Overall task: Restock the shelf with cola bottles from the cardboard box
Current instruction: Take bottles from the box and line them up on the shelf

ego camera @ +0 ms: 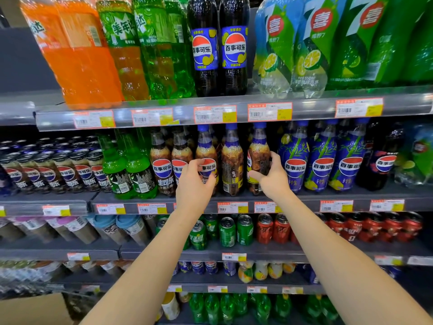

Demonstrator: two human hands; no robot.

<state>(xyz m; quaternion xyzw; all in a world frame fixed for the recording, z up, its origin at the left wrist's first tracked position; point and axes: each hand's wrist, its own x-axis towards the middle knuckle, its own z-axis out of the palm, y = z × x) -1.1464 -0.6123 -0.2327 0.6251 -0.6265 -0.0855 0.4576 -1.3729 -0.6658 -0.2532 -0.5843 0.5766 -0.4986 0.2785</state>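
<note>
- On middle shelf (234,200): left hand (194,184) grips one cola bottle (206,146), label partly hidden.
- Right hand (273,177) clasps second cola bottle (259,146).
- Cardboard box (35,308): corner only, cut off bottom-left.

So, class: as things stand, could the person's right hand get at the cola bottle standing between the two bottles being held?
Probably yes. The middle cola bottle stands at the shelf front with nothing before it, right beside the right hand, which would first have to let go of its own bottle.
</note>
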